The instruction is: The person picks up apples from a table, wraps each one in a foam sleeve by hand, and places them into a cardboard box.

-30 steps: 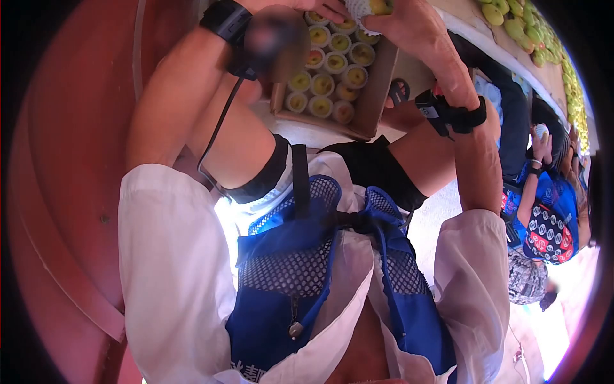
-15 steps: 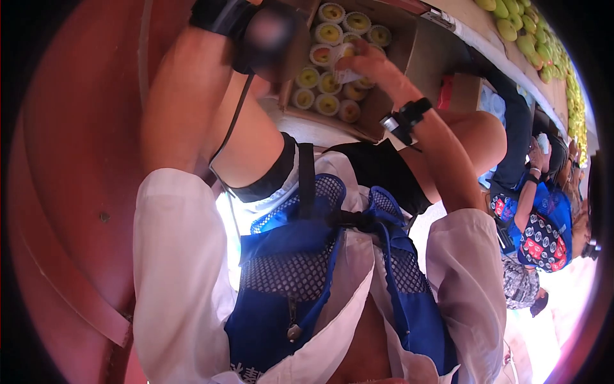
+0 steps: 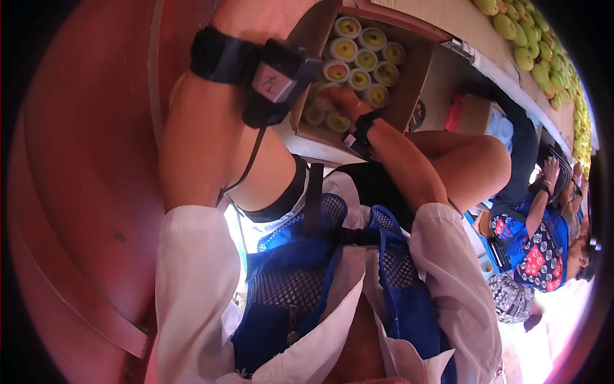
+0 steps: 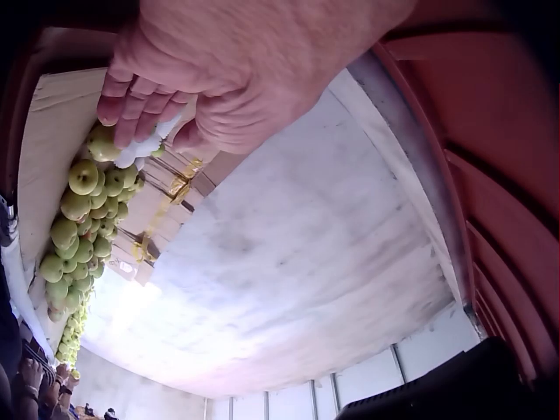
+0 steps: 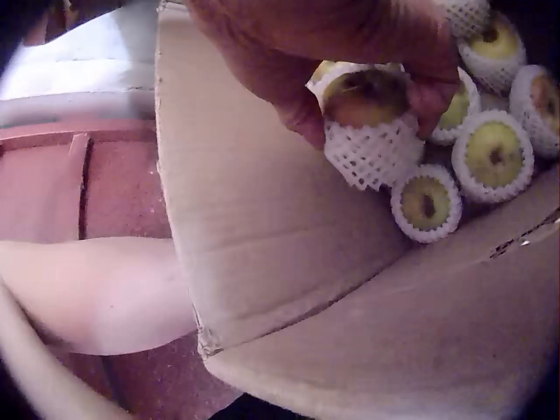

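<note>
My right hand (image 3: 343, 102) is down in the cardboard box (image 3: 409, 83), at its near left part. In the right wrist view its thumb and fingers grip a yellow-green pear (image 5: 363, 103) in a white foam net (image 5: 374, 156), low beside the box wall. Other netted pears (image 5: 494, 156) stand around it. My left hand (image 4: 236, 83) shows in the left wrist view, reaching over a heap of loose pears (image 4: 83, 206). Between its thumb and bent fingers sits a white foam net (image 4: 140, 150), and a bare pear (image 4: 103, 143) lies right at the fingertips.
A red metal wall (image 3: 89, 160) rises close on my left. Bare pears (image 3: 524, 38) cover a ledge at the upper right. Another person in a blue vest (image 3: 547, 243) works farther right. My bent knee (image 3: 489, 157) is beside the box.
My right hand has carried the netted pear from above the box down into its near left part. My left hand has moved up and away, out of the head view.
</note>
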Available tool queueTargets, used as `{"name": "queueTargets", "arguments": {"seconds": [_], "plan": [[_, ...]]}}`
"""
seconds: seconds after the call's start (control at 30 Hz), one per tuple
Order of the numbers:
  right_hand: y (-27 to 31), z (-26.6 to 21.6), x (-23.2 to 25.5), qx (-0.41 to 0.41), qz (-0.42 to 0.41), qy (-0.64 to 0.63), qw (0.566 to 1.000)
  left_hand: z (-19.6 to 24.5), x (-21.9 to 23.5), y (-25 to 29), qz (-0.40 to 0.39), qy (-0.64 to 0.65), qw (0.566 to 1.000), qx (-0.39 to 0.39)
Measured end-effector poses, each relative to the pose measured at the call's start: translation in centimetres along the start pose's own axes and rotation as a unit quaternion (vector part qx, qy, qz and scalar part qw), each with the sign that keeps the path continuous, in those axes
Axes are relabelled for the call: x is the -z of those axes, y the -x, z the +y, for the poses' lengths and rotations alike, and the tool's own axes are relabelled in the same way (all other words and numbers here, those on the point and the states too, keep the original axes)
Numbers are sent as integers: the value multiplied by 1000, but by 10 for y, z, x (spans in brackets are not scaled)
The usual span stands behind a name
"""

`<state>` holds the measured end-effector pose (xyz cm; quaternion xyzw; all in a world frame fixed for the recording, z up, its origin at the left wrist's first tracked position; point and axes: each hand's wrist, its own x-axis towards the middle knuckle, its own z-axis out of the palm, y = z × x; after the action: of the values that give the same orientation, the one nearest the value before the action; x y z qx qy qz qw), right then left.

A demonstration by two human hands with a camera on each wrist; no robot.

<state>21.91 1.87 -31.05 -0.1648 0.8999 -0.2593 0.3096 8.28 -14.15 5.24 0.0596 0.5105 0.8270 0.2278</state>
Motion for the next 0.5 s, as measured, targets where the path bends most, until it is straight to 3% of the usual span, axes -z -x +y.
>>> {"name": "queueTargets", "arguments": {"seconds": [0.03,0.1,0.17,0.3,0.37,0.4,0.43,0.5], "plan": [[-6,7,-12,42,23,66,997,0,-3,1,1,4,1000,2],[-7,16,-27,106,99,80,986,-1,-3,4,6,8,1000,9],[-9,12,-27,80,101,135,982,-3,2,3,14,14,1000,12],[-9,-28,-4,-86,-24,277,957,-5,1,9,19,24,999,18],[-6,-41,-6,-178,70,136,972,-5,3,11,23,22,999,18],[-5,-48,-9,-239,186,-35,952,-5,4,11,25,23,999,20],[-5,-51,-12,-289,294,-204,888,-6,3,10,24,24,999,19],[-47,-2,-64,-235,285,24,929,-6,4,10,23,25,999,18]]}}
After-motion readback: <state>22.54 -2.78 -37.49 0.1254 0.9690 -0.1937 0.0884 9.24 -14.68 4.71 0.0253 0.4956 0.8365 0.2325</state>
